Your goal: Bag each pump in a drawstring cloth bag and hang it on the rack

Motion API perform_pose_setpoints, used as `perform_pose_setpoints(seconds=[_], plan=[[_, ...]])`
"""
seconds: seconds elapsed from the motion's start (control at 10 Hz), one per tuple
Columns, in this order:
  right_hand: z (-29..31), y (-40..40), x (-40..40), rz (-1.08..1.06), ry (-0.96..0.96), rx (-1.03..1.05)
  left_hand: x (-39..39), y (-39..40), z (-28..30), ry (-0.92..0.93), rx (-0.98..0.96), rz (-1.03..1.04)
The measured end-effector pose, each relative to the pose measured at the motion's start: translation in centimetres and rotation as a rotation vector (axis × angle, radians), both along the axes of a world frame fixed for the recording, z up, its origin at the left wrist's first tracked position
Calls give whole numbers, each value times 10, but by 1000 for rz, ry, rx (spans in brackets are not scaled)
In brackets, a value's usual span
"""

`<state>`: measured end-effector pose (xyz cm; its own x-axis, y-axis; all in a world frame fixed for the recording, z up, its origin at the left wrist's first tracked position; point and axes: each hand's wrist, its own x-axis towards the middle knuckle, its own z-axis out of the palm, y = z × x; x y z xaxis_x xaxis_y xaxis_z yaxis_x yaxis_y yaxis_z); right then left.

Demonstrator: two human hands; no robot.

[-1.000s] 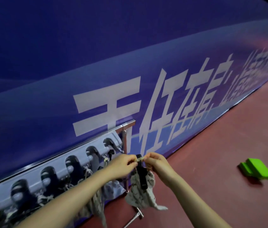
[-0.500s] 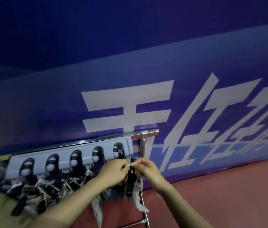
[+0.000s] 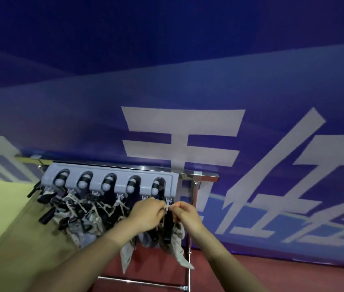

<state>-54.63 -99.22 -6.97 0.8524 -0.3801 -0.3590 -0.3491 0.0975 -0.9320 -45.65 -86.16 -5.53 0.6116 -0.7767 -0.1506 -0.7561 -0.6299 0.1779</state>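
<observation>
Head view, looking at a grey hook rack [image 3: 112, 182] fixed to a chrome frame [image 3: 196, 180] in front of a blue banner [image 3: 188, 81] with large white characters. Left hand [image 3: 148, 213] and right hand [image 3: 186, 213] meet just under the rack's rightmost hook; fingers of both are curled in, pinching a pale drawstring [image 3: 167, 207] between them. Whether the cord is already over the hook cannot be told; knuckles cover it. Below hangs a patterned cloth bag [image 3: 176, 243] with a black pump [image 3: 168, 226] protruding, top hidden by the hands. Other bagged pumps [image 3: 86, 216] crowd the hooks to the left, tangled and blurred. Red floor [image 3: 272, 277] below; forearms cut off by the lower edge.
</observation>
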Motion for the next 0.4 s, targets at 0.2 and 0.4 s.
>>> perform_pose_setpoints(seconds=[0.2, 0.4], plan=[[-6, -4, 7, 3, 16, -10, 5, 2, -1, -1, -69, -49], [-3, -1, 9, -145, -31, -191, 12, -6, 9, 288, -444, 210]])
